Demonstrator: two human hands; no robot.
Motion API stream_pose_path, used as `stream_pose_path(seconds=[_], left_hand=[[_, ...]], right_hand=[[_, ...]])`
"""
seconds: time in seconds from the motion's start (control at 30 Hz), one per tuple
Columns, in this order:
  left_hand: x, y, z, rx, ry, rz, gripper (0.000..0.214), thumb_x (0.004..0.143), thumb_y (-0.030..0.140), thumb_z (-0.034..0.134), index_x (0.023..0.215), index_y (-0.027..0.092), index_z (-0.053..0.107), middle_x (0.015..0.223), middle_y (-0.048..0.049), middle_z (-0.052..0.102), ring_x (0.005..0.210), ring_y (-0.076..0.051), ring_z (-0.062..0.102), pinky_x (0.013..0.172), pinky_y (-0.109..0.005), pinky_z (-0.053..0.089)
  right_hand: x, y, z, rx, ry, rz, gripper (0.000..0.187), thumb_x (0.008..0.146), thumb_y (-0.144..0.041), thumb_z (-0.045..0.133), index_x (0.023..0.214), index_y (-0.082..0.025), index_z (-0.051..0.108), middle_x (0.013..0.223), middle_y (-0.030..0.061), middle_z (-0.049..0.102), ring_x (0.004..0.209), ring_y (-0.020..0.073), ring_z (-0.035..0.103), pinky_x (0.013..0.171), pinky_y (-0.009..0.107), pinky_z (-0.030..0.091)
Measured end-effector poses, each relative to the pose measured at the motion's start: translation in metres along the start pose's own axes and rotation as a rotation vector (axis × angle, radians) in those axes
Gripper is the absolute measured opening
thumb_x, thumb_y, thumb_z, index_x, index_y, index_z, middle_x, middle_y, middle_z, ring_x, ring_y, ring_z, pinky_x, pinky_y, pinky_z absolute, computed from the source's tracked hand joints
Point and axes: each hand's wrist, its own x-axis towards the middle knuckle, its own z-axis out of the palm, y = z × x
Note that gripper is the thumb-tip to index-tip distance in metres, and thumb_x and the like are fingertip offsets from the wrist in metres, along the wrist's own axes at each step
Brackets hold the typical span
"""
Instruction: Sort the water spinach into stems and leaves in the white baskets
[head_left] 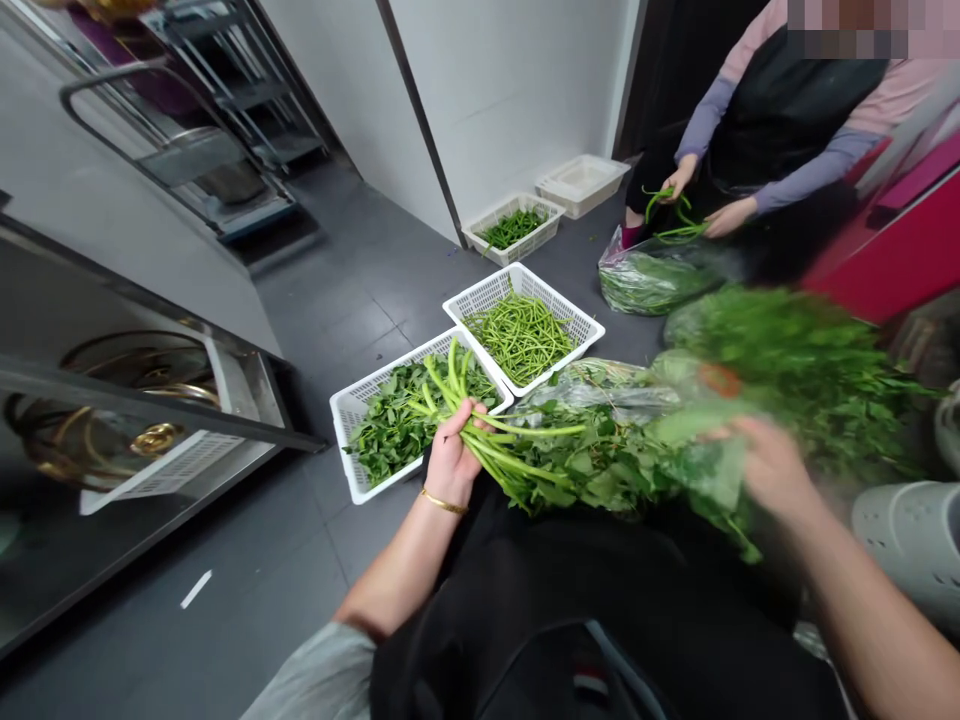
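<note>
My left hand (pixel 459 460) is closed round the pale green stems of a bunch of leafy greens (pixel 585 465). The stem ends point up and left, and the leaves spread across my lap. On the right, my right hand (pixel 776 470) is smeared by motion near the leafy end. Something pale green and translucent lies by its fingers, too blurred to name. Left of the bunch stands a white basket (pixel 341 430) of loose green leaves. Behind it, another white basket (pixel 562 297) holds long green beans. Clear plastic wrapping (pixel 611 385) lies just beyond the bunch.
Across from me a co-worker (pixel 787 120) handles green stalks above a plastic bag of greens (pixel 652 280). A feathery green heap (pixel 810 360) lies at right, by a grey perforated bin (pixel 911 540). A metal shelf (pixel 247 450) stands left, a trolley (pixel 187 160) farther back.
</note>
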Motion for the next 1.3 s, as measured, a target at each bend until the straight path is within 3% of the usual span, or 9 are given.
stream_pose_path(seconds=[0.1,0.27,0.37,0.57,0.7,0.9,0.97,1.1,1.3], left_hand=[[-0.006,0.000,0.004,0.063,-0.132,0.101,0.014,0.073,0.019,0.069,0.080,0.013,0.059,0.064,0.0022,0.057,0.047,-0.005,0.049,0.046,-0.016,0.043],[-0.020,-0.009,0.018,0.143,-0.213,0.181,0.021,0.069,0.022,0.073,0.084,0.015,0.060,0.064,0.0024,0.058,0.049,-0.006,0.049,0.046,-0.018,0.044],[-0.021,-0.013,0.015,0.128,-0.187,0.147,0.021,0.068,0.022,0.073,0.083,0.014,0.060,0.064,0.0019,0.059,0.048,-0.006,0.049,0.046,-0.018,0.044],[-0.006,-0.015,-0.006,0.048,-0.042,-0.004,0.018,0.065,0.018,0.074,0.071,0.011,0.058,0.059,0.0023,0.058,0.045,-0.004,0.048,0.045,-0.016,0.043],[-0.006,-0.011,0.001,0.232,-0.240,-0.037,0.021,0.067,0.022,0.073,0.080,0.011,0.061,0.060,-0.0006,0.061,0.044,-0.006,0.048,0.042,-0.019,0.043],[-0.014,-0.009,0.022,0.453,-0.443,-0.127,0.024,0.067,0.025,0.074,0.082,0.011,0.062,0.059,-0.0024,0.063,0.043,-0.009,0.049,0.041,-0.021,0.043],[-0.016,-0.009,0.022,0.536,-0.454,-0.175,0.023,0.066,0.026,0.075,0.078,0.010,0.063,0.057,-0.0027,0.062,0.042,-0.009,0.049,0.041,-0.022,0.043],[-0.013,-0.004,0.013,0.601,-0.454,-0.235,0.022,0.065,0.024,0.075,0.076,0.009,0.063,0.056,-0.0045,0.062,0.040,-0.009,0.049,0.038,-0.021,0.041],[0.005,0.033,0.006,0.153,-0.249,-0.097,0.009,0.075,0.018,0.064,0.079,0.011,0.060,0.059,0.0009,0.054,0.042,-0.003,0.042,0.038,-0.013,0.037]], right_hand=[[-0.002,-0.016,0.003,-0.231,-0.175,-0.218,0.038,0.084,-0.049,0.055,0.059,-0.020,0.051,0.059,0.0006,0.052,0.054,0.0134,0.048,0.054,0.026,0.038],[0.014,-0.065,0.069,-0.547,-0.394,-0.544,0.030,0.092,-0.040,0.045,0.089,-0.015,0.061,0.078,0.0063,0.062,0.059,0.0124,0.054,0.049,0.023,0.033],[0.021,-0.073,0.089,-0.462,-0.520,-0.612,0.030,0.094,-0.029,0.040,0.078,-0.016,0.063,0.071,0.0055,0.061,0.057,0.0131,0.053,0.050,0.024,0.034],[0.010,-0.039,0.035,0.022,0.038,-0.190,0.033,0.091,-0.035,0.041,0.069,-0.021,0.060,0.070,0.0029,0.060,0.065,0.0174,0.057,0.061,0.029,0.044],[0.013,-0.034,0.018,-0.094,-0.354,-0.171,0.034,0.084,-0.042,0.055,0.060,-0.019,0.055,0.063,0.0013,0.056,0.057,0.0142,0.052,0.056,0.026,0.040],[0.042,-0.071,0.081,-0.018,-0.922,-0.357,0.018,0.084,-0.030,0.058,0.088,-0.017,0.069,0.076,0.0023,0.067,0.063,0.0126,0.057,0.062,0.024,0.041],[0.056,-0.078,0.096,-0.020,-0.881,-0.399,0.019,0.085,-0.024,0.055,0.077,-0.015,0.070,0.069,0.0021,0.066,0.061,0.0122,0.056,0.061,0.024,0.040],[0.080,-0.065,0.091,-0.123,-0.467,-0.215,0.028,0.088,-0.030,0.048,0.083,-0.015,0.071,0.078,0.0047,0.070,0.068,0.0158,0.060,0.066,0.028,0.044],[0.059,-0.018,0.049,-0.524,-0.720,-0.151,0.037,0.082,-0.029,0.055,0.114,-0.015,0.065,0.095,0.0133,0.072,0.080,0.0278,0.067,0.070,0.037,0.051]])
